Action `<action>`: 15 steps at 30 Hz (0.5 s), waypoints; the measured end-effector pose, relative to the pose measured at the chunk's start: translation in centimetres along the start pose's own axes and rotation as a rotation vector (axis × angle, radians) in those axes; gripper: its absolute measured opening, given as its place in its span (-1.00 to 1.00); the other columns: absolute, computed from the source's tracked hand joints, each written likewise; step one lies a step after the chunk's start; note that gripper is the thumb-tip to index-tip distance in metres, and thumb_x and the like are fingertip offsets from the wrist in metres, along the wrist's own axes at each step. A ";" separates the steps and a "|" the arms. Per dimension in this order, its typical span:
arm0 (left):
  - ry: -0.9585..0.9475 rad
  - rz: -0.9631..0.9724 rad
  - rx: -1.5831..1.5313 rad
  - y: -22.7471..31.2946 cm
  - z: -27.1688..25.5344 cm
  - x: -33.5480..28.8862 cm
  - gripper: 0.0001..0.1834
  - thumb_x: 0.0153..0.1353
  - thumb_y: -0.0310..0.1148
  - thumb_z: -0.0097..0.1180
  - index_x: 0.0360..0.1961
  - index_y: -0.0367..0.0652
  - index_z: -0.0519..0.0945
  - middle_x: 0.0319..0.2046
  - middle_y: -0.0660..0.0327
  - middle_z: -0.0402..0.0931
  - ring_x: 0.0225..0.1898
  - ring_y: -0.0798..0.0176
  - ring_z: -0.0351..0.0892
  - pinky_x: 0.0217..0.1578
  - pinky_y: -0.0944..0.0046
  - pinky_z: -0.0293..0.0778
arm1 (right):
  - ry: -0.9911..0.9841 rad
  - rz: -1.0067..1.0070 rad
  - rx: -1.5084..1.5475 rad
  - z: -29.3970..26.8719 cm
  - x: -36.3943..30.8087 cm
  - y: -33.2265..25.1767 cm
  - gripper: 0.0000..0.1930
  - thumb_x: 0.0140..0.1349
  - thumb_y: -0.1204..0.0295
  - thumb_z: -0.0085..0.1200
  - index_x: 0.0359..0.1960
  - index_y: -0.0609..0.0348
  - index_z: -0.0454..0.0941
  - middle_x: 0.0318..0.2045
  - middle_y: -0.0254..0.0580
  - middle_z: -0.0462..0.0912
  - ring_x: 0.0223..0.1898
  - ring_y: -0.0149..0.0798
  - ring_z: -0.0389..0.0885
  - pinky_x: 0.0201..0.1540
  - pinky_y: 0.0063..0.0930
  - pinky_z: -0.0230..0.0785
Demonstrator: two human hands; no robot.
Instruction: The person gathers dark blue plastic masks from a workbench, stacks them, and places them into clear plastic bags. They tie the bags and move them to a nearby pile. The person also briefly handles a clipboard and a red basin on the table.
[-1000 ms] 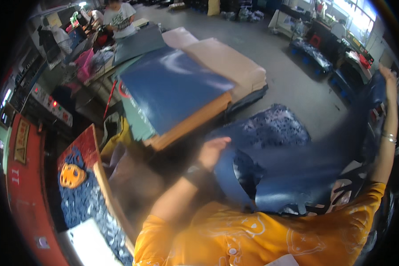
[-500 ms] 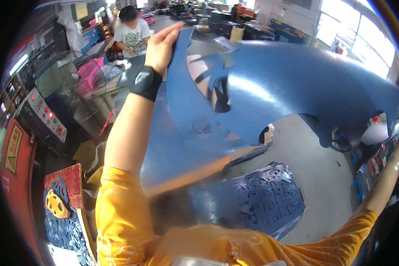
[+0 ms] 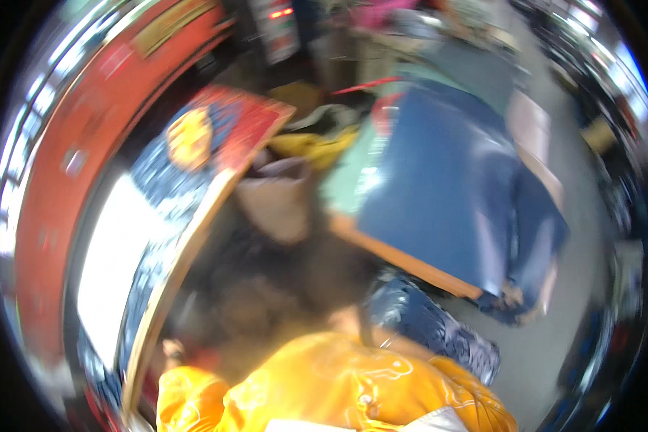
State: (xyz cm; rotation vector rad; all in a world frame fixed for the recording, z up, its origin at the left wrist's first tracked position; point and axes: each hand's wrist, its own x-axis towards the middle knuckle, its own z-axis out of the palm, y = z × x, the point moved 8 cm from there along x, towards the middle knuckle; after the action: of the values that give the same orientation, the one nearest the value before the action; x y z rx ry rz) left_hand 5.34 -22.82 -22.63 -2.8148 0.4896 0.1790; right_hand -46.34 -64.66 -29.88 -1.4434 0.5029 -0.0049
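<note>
Everything is smeared by motion. My left hand [image 3: 171, 350] is low at the left, beside the wooden edge of a tray-like board [image 3: 167, 288]; its fingers are too blurred to read. In front of my body is my right hand [image 3: 344, 318], near the table's front corner, with its fingers also smeared. A smooth blue sheet [image 3: 439, 187] lies over the table and droops past its right side. Below the table's edge is a pile of dark blue sheets with cut shapes [image 3: 439, 324]. An orange-yellow openwork piece [image 3: 191, 137] rests on dark blue scraps [image 3: 155, 173] on the board.
An orange-red machine [image 3: 57, 209] curves along the left. A bright white surface [image 3: 111, 259] lies on the board's left side. Brown and yellow bags or cloths [image 3: 277, 198] sit between board and table [image 3: 403, 255]. Grey floor [image 3: 576, 266] runs along the right.
My view has swung left and down. Both hands have dropped from the raised blue sheet with cut-outs, which is no longer held up before me.
</note>
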 end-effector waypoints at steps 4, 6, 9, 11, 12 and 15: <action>0.204 -0.442 -0.687 -21.0 3.9 -12.6 -0.92 0.17 -0.40 0.06 -0.37 -0.11 0.59 -0.53 0.09 0.57 -0.52 0.22 0.59 -0.58 0.18 0.43 | -0.077 0.234 -0.267 -10.2 5.9 -8.7 -0.60 0.18 0.40 0.17 0.06 0.23 0.51 -0.32 -0.31 0.65 -0.35 -0.46 0.56 -0.24 -0.56 0.48; -0.236 -0.347 -0.558 -19.5 13.1 -19.9 -0.87 0.15 -0.36 0.05 -0.51 -0.01 0.60 -0.61 0.17 0.55 -0.59 0.27 0.58 -0.63 0.25 0.43 | 0.064 0.129 -0.517 -14.2 7.2 -13.9 -0.63 0.16 0.39 0.19 0.01 0.24 0.54 -0.34 -0.26 0.66 -0.32 -0.44 0.59 -0.19 -0.54 0.48; -0.724 0.055 0.018 -11.4 26.4 -31.8 -0.81 0.21 -0.23 0.05 -0.33 0.06 0.70 -0.24 0.26 0.67 -0.18 0.18 0.65 -0.17 0.19 0.55 | 0.196 -0.031 -0.832 -11.2 8.7 -20.8 -0.62 0.08 0.40 0.21 -0.04 0.28 0.56 -0.28 -0.09 0.69 -0.27 -0.25 0.66 -0.13 -0.41 0.49; -0.655 0.003 -0.005 -11.3 29.6 -34.1 -0.81 0.20 -0.26 0.04 -0.32 -0.02 0.68 -0.25 0.19 0.66 -0.19 0.16 0.64 -0.19 0.17 0.54 | 0.150 0.124 -0.892 -3.6 11.2 -22.6 -0.61 0.09 0.40 0.19 -0.03 0.27 0.56 -0.24 -0.02 0.68 -0.21 -0.20 0.66 -0.08 -0.37 0.48; -0.624 -0.024 -0.014 -11.5 30.3 -35.0 -0.81 0.20 -0.28 0.03 -0.31 -0.06 0.67 -0.26 0.16 0.65 -0.20 0.14 0.63 -0.19 0.16 0.54 | 0.052 0.074 -0.884 2.4 13.2 -24.0 -0.60 0.07 0.40 0.19 -0.03 0.28 0.55 -0.22 0.00 0.67 -0.18 -0.18 0.66 -0.05 -0.38 0.47; -0.575 -0.095 -0.073 -15.8 29.1 -35.5 -0.80 0.19 -0.34 0.02 -0.29 -0.19 0.63 -0.28 0.06 0.63 -0.21 0.11 0.62 -0.21 0.13 0.54 | -0.342 0.038 -0.932 22.1 17.8 -27.3 -0.56 0.11 0.37 0.17 0.04 0.28 0.51 -0.05 0.08 0.60 -0.01 -0.11 0.60 0.05 -0.33 0.43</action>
State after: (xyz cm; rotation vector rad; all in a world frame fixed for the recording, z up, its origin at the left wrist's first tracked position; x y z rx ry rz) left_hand -24.47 11.04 -40.48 -2.6665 0.2151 0.9620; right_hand -14.99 -53.14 -8.94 -2.2817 0.2414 0.5617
